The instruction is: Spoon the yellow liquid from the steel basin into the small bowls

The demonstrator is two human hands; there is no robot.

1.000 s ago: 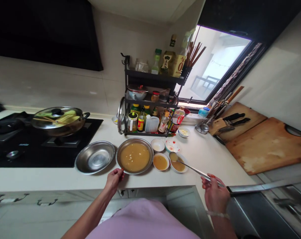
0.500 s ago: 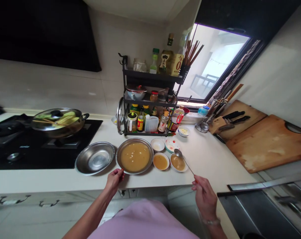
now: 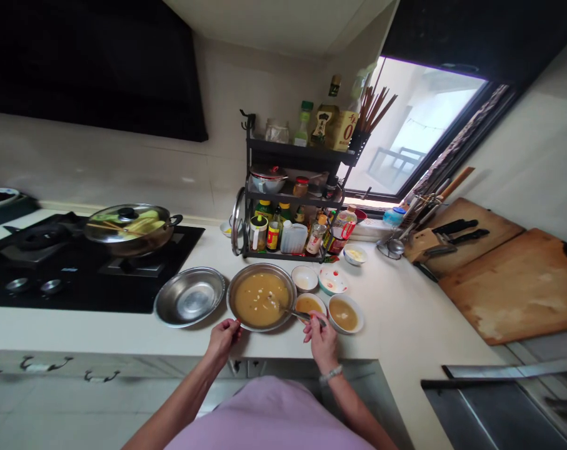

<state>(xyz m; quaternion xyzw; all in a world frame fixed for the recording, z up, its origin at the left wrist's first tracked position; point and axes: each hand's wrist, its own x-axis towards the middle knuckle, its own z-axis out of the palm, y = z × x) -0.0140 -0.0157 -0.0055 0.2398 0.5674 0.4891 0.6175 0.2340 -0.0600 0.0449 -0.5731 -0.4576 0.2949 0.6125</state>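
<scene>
Steel ladle (image 3: 306, 314) (RH (image 3: 324, 345) gripping) dips in basin's (image 3: 232, 294) liquid (image 3: 255, 294), LH (image 3: 224, 338) pinching rim; prob. scooping, next needs lvl lift.

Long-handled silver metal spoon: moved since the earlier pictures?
Yes, leftward: the spoon has gone from over the stationary white round bowl at front right into the liquid-filled round steel basin.

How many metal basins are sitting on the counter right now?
2. The basin of brownish liquid has the left hand at its rim; the second basin is to its left, beside the stove. I see no others.
</scene>
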